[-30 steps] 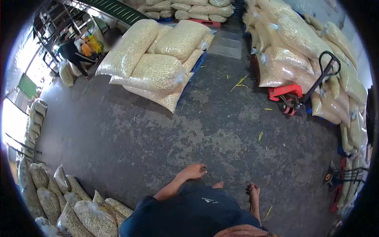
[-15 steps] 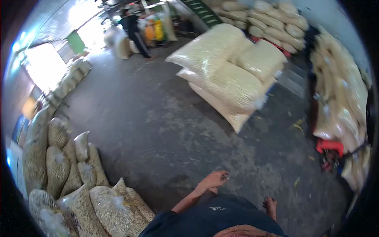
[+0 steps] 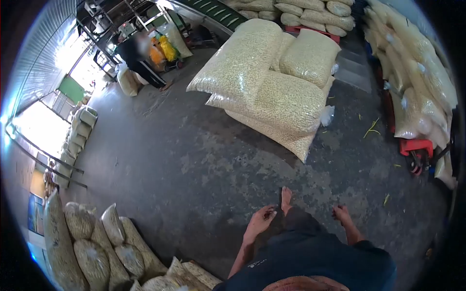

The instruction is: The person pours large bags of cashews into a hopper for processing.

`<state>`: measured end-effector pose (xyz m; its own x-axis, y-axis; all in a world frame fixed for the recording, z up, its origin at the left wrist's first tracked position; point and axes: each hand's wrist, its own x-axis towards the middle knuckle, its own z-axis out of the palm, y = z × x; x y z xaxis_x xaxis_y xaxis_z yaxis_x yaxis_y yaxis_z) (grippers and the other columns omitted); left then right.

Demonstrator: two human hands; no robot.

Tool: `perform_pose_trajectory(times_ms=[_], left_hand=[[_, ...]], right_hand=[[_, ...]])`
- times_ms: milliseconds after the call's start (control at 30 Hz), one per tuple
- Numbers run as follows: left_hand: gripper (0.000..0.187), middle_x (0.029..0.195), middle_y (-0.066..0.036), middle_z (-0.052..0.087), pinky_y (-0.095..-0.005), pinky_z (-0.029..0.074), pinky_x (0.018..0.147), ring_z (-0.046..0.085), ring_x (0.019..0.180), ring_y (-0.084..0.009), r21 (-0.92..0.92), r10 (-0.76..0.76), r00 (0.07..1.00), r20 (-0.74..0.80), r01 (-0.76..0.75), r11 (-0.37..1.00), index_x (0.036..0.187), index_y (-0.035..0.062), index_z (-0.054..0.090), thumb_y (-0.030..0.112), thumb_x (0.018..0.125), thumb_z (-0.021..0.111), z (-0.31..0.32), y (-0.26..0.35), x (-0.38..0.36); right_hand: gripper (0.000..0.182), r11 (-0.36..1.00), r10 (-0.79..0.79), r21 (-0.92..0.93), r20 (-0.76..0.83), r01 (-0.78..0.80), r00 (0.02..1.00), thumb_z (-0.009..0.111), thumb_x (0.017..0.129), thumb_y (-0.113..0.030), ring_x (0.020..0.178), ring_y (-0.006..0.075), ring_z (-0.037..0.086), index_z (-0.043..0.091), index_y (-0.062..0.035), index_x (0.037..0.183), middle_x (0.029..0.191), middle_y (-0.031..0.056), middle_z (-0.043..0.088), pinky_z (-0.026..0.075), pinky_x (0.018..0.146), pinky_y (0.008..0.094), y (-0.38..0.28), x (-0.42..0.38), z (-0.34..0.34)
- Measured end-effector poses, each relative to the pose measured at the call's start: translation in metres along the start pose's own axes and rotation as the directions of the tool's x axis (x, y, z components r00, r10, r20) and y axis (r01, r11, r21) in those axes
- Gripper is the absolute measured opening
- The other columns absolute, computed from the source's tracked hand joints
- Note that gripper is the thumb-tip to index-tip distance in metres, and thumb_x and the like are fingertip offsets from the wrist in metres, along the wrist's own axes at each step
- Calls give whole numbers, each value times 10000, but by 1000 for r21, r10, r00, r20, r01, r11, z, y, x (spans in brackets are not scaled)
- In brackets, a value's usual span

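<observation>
Both hands empty: left hand loose, fingers half curled, right hand open, hanging at sides, w/ a bare foot stepping fwd. Nearest load: stacked sacks at 12 o'clock, piled flat so they don't slide. Pallet jack at 2 o'clock by the wall sacks.

Viewpoint: head-worn fisheye — looks forward and steeply down.
Near: left hand, right hand at bottom edge.
Far: stacked sacks — well ahead of both.
</observation>
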<state>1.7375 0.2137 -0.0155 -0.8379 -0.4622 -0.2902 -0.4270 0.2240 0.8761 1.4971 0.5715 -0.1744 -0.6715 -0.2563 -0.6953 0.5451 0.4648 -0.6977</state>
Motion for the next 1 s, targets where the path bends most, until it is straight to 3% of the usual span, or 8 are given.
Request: perform_pose_trajectory(times_ms=[167, 233, 333, 600, 667, 767, 833, 1000], left_hand=[[367, 1134, -184, 735, -377, 570, 879, 730, 1021, -261, 32, -64, 980, -188, 71, 997, 1321, 50, 639, 236, 1006, 670, -88, 17, 88], [403, 1248, -167, 716, -388, 548, 971, 694, 1174, -284, -9, -62, 994, -94, 61, 998, 1360, 47, 627, 259, 1018, 647, -130, 25, 126], [410, 1239, -164, 718, -392, 552, 965, 698, 1160, -285, 19, -57, 986, -158, 61, 998, 1361, 48, 624, 266, 1014, 647, -184, 39, 178], [430, 1218, -158, 717, -414, 545, 951, 701, 1120, -300, -87, -126, 947, -297, 104, 991, 1354, 68, 622, 323, 1009, 652, -293, 11, 261], [467, 1277, -156, 698, -423, 542, 979, 683, 1166, -301, -169, -194, 946, -258, 153, 974, 1402, 71, 597, 315, 1008, 656, -326, -15, 283], [468, 1267, -154, 702, -414, 554, 933, 694, 1121, -287, 42, -73, 958, -279, 88, 995, 1399, 65, 594, 308, 1004, 658, -376, -67, 325], [449, 1217, -136, 710, -368, 558, 872, 703, 1037, -237, -182, -119, 938, -324, 61, 981, 1387, 56, 597, 267, 997, 672, -420, -72, 357], [376, 1084, -80, 710, -311, 538, 845, 658, 965, -144, -369, -128, 972, -196, 47, 928, 1310, 3, 643, 166, 975, 701, -540, -79, 437]], right_hand=[[278, 992, -67, -96, 129, 80, 989, 615, 1024, -284, 657, 191, 619, 605, -22, 930, 807, 75, 631, 500, 586, 370, -109, 94, 92], [264, 999, -1, -35, 66, 3, 998, 614, 1024, -293, 681, 183, 639, 614, -32, 979, 841, 78, 644, 514, 603, 366, -145, 144, 130], [253, 976, -201, -37, 225, 214, 954, 622, 1019, -298, 695, 177, 649, 618, -45, 1015, 850, 69, 651, 519, 609, 349, -216, 197, 183], [203, 926, -288, -105, 423, 362, 859, 623, 1019, -269, 713, 134, 650, 624, -67, 995, 846, 33, 660, 511, 611, 305, -388, 261, 349], [184, 925, -293, -119, 378, 360, 878, 627, 1017, -254, 712, 128, 647, 631, -72, 994, 827, 29, 660, 509, 608, 290, -417, 272, 387], [169, 915, -310, -145, 342, 376, 887, 630, 1009, -230, 707, 117, 635, 644, -63, 991, 800, 30, 654, 497, 606, 273, -458, 271, 444], [177, 848, -436, -184, 291, 497, 852, 623, 1009, -227, 663, 108, 580, 645, -53, 983, 771, 14, 622, 460, 586, 278, -460, 284, 471], [258, 931, -359, -25, 115, 364, 926, 670, 1007, -296, 705, 100, 564, 651, -39, 1022, 786, -3, 598, 465, 633, 284, -519, 238, 558]])
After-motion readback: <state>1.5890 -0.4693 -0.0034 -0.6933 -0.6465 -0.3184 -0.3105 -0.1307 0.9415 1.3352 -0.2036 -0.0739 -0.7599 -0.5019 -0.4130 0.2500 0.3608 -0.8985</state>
